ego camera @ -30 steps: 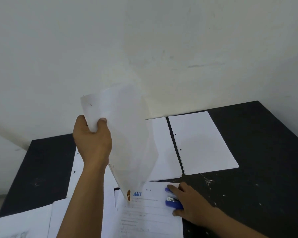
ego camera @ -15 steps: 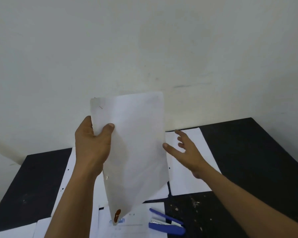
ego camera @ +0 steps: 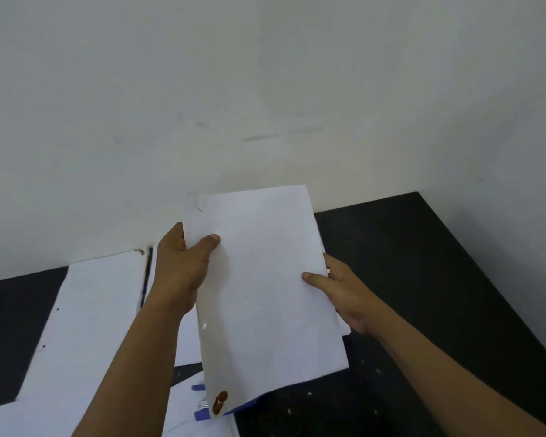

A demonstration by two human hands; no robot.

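Left hand (ego camera: pixel 183 266) and right hand (ego camera: pixel 344 291) both pinch the paper sheet (ego camera: pixel 265 294), held above the black tabletop (ego camera: pixel 438 279); stapler (ego camera: pixel 202 408) underneath.

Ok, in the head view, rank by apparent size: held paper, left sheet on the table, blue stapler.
1-2. held paper and left sheet: look alike; the held one is nearer the camera, so unranked.
3. blue stapler: smallest, mostly hidden.
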